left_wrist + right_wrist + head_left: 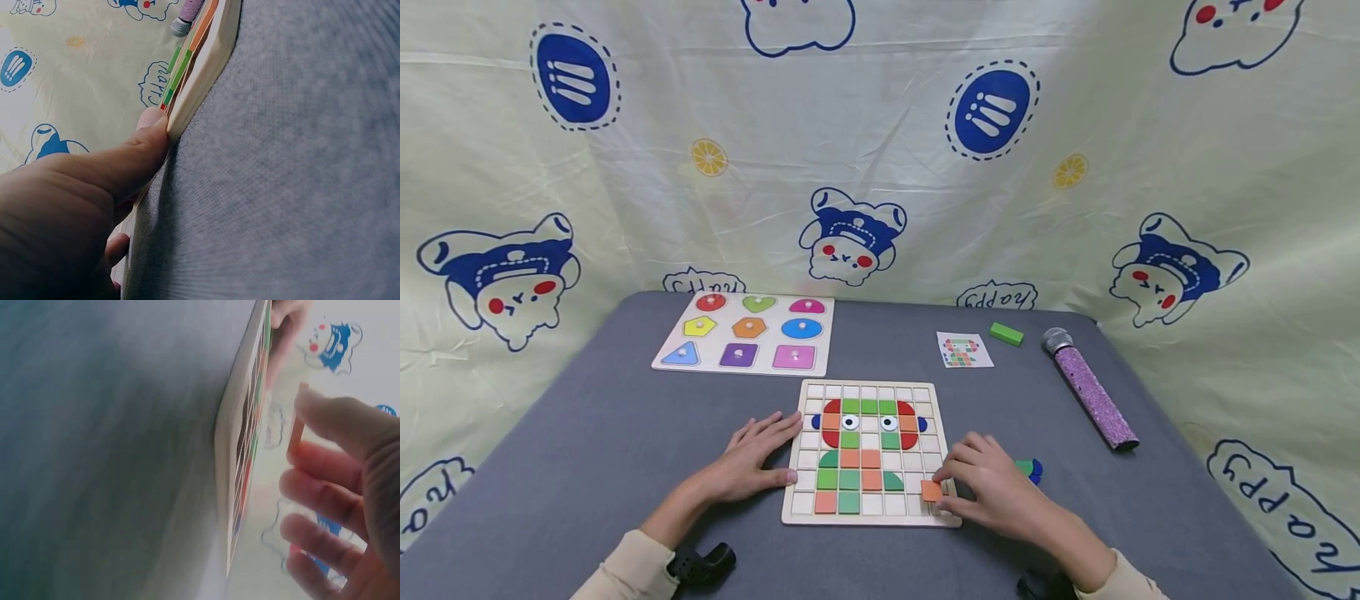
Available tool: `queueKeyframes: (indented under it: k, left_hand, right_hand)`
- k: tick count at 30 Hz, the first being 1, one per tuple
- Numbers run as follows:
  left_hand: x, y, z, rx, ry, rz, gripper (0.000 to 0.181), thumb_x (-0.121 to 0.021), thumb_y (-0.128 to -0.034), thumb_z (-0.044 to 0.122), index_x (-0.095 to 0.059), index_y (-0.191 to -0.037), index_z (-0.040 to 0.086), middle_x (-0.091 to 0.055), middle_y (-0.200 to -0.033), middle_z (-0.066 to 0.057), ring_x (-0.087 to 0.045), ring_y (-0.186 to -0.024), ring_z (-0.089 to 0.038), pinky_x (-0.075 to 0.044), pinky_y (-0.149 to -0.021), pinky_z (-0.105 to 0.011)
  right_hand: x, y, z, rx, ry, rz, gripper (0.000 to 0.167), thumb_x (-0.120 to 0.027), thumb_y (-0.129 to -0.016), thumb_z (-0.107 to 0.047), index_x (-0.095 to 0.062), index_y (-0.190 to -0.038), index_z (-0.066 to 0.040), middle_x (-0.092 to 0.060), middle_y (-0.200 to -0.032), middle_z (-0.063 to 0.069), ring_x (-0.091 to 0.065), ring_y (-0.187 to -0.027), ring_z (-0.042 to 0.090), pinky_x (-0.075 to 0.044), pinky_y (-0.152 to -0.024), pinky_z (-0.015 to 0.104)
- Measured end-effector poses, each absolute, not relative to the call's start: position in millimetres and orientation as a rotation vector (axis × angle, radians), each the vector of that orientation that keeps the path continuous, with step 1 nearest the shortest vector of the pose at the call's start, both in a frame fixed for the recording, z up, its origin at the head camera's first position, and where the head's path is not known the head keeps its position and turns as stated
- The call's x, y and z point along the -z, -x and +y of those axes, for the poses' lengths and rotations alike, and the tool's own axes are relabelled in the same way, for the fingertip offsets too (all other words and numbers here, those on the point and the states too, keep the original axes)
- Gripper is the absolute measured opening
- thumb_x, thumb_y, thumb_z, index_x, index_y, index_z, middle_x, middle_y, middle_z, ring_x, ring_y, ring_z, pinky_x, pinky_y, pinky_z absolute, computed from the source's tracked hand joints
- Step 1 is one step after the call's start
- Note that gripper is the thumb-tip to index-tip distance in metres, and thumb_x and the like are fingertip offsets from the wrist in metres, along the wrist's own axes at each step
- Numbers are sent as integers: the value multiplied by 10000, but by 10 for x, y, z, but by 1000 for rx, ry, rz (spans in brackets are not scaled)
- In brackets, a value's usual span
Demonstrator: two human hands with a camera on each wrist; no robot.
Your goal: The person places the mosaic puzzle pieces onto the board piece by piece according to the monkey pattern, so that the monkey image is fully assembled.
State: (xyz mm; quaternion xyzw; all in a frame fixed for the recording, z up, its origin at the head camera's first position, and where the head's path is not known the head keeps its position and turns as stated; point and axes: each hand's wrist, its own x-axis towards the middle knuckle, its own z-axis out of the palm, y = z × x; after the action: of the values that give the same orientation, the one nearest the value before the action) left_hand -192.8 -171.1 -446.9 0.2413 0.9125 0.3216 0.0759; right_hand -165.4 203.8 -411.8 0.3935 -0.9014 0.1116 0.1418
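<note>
A wooden grid board [805, 517] lies on the table, with green, orange, red and blue tiles and two eye tiles set in its cells. At its left edge rests my left hand [760, 454], fingers fairly straight; the thumb touches the board's side [190, 94] in the left wrist view. My right hand [992, 487] pinches an orange square tile [932, 491] between thumb and index finger, over the board's lower right. The tile [297, 425] appears edge-on in the right wrist view, apart from the board, while the other fingers curve loosely.
Behind the board are a shape puzzle [715, 354] with knobbed pieces, a small pattern card [966, 350] and a green block [1006, 334]. A glittery pink microphone [1093, 396] lies at the right. Green and blue pieces [1030, 471] are partly hidden behind my right hand.
</note>
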Motion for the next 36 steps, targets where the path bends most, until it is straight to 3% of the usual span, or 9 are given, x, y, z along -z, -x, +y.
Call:
queueKeyframes:
  k: [5,19,36]
  left_hand:
    - [4482,1927,-1711,-964,-727,2738,768,-638,-858,442,-325,-1473,104,-287,-1557,-93,-151,-1447,-389,-13,-1128,-633]
    - [4451,1897,-1702,-983,-750,2743,752,-641,-866,408,-332,-1465,74,-296,-1548,-123,-164,-1435,-412,-20,-1117,-645]
    - [4445,1901,-1705,-977,-749,2738,761,-631,-867,433,-329,-1466,73,-299,-1547,-125,-160,-1437,-412,-18,-1117,-650]
  right_hand:
    - [4129,1657,1820,-303,-1140,-2579,204,-772,-748,-385,-713,-887,-248,-585,-872,-153,-423,-869,24,-334,-726,233]
    - [4154,1609,1372,-197,-1191,-2586,216,-754,-749,-433,-700,-844,-246,-586,-850,-118,-432,-864,87,-372,-756,285]
    - [4196,1609,1256,-135,-1178,-2583,170,-748,-737,-401,-708,-819,-257,-591,-816,-113,-430,-828,95,-345,-726,278]
